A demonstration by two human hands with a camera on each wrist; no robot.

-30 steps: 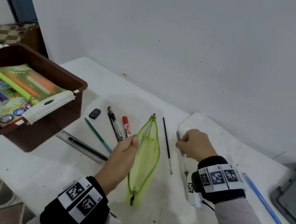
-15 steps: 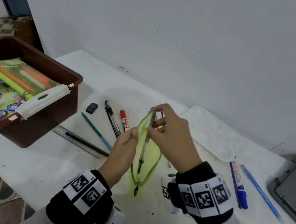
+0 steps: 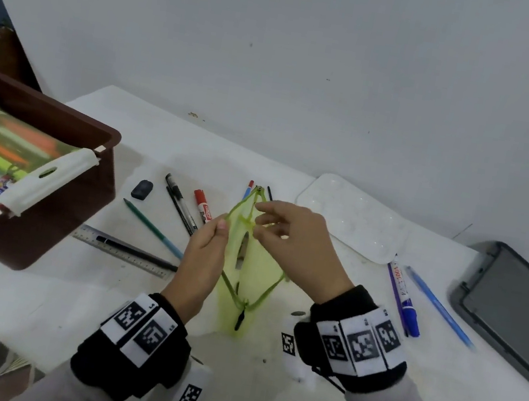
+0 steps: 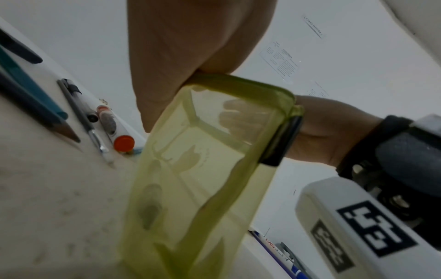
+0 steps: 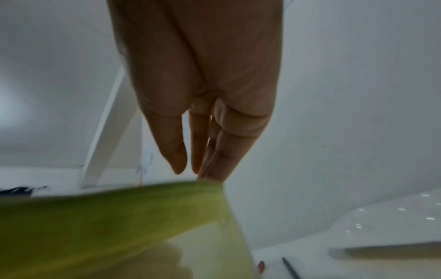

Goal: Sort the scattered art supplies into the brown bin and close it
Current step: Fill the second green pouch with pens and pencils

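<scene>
A translucent yellow-green zip pouch [image 3: 244, 284] stands open on the white table. My left hand [image 3: 223, 225] pinches its left rim between thumb and fingers; the left wrist view shows that pinch at the pouch [image 4: 203, 169] top. My right hand [image 3: 263, 221] hovers over the opening with fingers straight and spread, the tips touching the right rim of the pouch [image 5: 119, 217]. A thin brush [image 3: 241, 252] lies inside the pouch. The brown bin [image 3: 44, 117] sits open at the left, holding books and a green case.
Left of the pouch lie a black eraser [image 3: 142, 188], black pens [image 3: 182, 208], a red marker [image 3: 202, 206], a green pencil [image 3: 151, 227] and a ruler [image 3: 120, 250]. On the right are a white palette [image 3: 354, 218], a purple marker [image 3: 403, 298], a blue pen [image 3: 440, 308] and a grey lid [image 3: 516, 309].
My right hand carried a brush from beside the palette to the pouch, slid it in and let go. The left hand kept its pinch on the pouch rim.
</scene>
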